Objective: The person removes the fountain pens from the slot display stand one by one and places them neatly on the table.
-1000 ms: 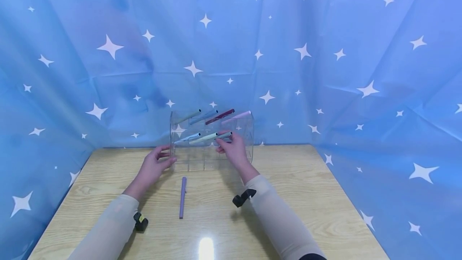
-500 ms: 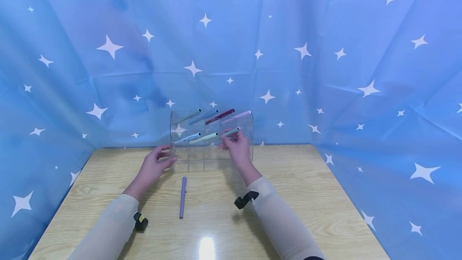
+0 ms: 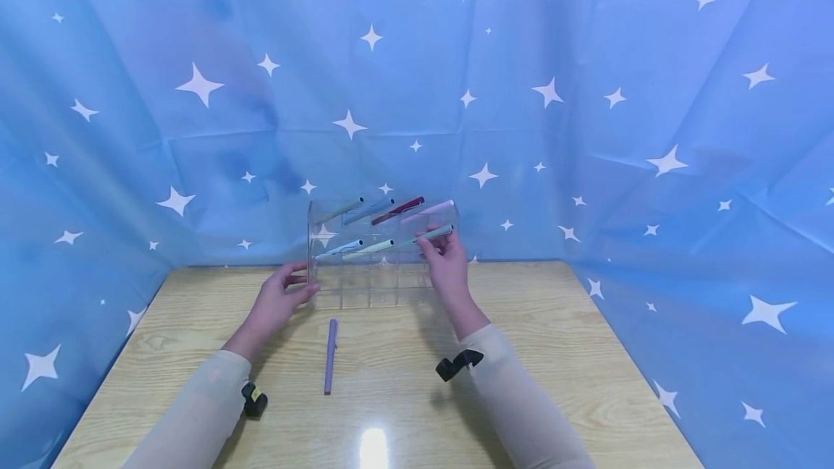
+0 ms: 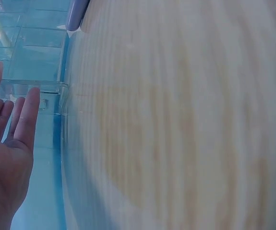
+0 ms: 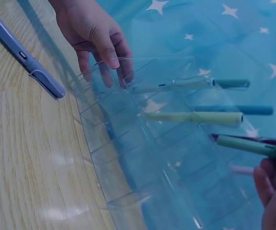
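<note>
A clear pen organizer [image 3: 355, 298] with tiered compartments stands at the table's back, several pens leaning in it. My right hand [image 3: 449, 266] pinches a green pen [image 3: 438, 232] near its upper end, at the right part of the front row. In the right wrist view that green pen [image 5: 246, 145] slants from the fingers [image 5: 265, 179] over the clear dividers. My left hand [image 3: 276, 302] holds the organizer's left side, thumb across the front and fingers along the side wall [image 4: 32, 84]. A purple pen [image 3: 330, 357] with a clip lies on the table before the organizer.
Front-row neighbours are a light blue pen [image 3: 339, 249] and a pale green pen [image 3: 368, 249]. Behind them lean a dark red pen [image 3: 397, 210], a lilac pen [image 3: 426, 212] and others. A blue star-patterned curtain [image 3: 417, 93] hangs right behind the wooden table [image 3: 554, 353].
My right hand has moved right along the organizer, carrying the green pen with it away from the pale green pen. My left hand and the purple pen have stayed put.
</note>
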Demonstrator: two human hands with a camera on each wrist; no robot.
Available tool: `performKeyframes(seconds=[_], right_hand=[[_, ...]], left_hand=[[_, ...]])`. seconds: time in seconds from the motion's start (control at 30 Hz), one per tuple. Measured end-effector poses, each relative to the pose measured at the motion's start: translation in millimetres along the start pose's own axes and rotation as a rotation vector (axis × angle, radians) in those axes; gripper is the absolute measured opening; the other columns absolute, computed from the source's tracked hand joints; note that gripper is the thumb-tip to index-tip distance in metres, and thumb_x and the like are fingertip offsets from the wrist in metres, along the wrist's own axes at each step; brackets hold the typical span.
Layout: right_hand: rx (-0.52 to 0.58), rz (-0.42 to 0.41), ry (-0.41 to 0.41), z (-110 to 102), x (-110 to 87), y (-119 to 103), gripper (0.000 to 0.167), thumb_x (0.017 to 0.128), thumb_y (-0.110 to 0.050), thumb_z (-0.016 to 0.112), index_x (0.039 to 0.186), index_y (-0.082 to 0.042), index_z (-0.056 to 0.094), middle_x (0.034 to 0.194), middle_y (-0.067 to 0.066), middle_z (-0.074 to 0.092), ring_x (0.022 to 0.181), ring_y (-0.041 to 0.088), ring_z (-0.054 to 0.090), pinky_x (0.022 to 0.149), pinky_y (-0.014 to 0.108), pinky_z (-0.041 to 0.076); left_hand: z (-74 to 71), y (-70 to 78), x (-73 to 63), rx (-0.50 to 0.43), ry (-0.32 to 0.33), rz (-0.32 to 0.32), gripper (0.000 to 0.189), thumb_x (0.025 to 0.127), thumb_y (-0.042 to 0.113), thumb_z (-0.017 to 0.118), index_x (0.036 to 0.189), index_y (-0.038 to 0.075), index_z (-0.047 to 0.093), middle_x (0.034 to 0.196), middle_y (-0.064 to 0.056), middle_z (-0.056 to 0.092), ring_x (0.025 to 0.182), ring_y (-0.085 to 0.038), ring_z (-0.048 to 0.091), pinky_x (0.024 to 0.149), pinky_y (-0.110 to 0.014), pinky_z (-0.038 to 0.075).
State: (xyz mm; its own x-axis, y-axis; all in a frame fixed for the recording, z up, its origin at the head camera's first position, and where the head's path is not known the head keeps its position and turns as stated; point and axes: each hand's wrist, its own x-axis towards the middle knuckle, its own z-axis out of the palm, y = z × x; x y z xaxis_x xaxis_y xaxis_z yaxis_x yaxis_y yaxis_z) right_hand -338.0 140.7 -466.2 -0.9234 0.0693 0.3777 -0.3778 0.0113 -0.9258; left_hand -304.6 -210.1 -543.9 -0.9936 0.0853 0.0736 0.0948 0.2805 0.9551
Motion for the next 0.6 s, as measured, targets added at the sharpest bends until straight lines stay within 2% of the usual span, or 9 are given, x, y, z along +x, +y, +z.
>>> performKeyframes(seconds=[0.17,0.27,0.47,0.6], right_hand=[[0.053,0.002,-0.01,-3,-1.1,-1,0.031,0.108,-0.007,0.073,0.134,0.003,0.06,0.129,0.024,0.074,0.122,0.046,0.07,0.098,0.041,0.068],[0.091,0.021,-0.031,-4,-2.8,-1,0.034,0.108,-0.004,0.071,0.137,0.005,0.057,0.129,0.026,0.072,0.124,0.045,0.071,0.096,0.036,0.068],[0.118,0.095,-0.069,-6,-8.8,2,0.036,0.112,-0.002,0.065,0.145,0.006,0.054,0.13,0.034,0.067,0.127,0.048,0.068,0.097,0.037,0.068],[0.106,0.098,-0.107,-6,-13.2,1,0.039,0.113,0.0,0.061,0.15,0.007,0.051,0.128,0.036,0.064,0.126,0.053,0.066,0.099,0.041,0.067]], left_hand=[[-0.1,0.7,-0.7,0.001,-0.002,-0.003,0.065,0.106,0.023,0.079,0.163,0.009,0.049,0.152,-0.022,0.057,0.143,-0.043,0.056,0.098,-0.032,0.067],[0.2,1.0,-0.4,0.002,-0.003,0.001,0.065,0.106,0.023,0.079,0.163,0.008,0.049,0.153,-0.022,0.056,0.144,-0.043,0.056,0.099,-0.034,0.067],[1.1,3.4,-2.0,-0.011,-0.004,0.006,0.066,0.106,0.022,0.079,0.163,0.007,0.049,0.153,-0.024,0.056,0.143,-0.044,0.056,0.1,-0.036,0.066],[0.5,4.6,-3.4,-0.014,-0.007,0.018,0.068,0.107,0.021,0.078,0.165,0.006,0.046,0.155,-0.026,0.054,0.144,-0.046,0.055,0.1,-0.037,0.066]])
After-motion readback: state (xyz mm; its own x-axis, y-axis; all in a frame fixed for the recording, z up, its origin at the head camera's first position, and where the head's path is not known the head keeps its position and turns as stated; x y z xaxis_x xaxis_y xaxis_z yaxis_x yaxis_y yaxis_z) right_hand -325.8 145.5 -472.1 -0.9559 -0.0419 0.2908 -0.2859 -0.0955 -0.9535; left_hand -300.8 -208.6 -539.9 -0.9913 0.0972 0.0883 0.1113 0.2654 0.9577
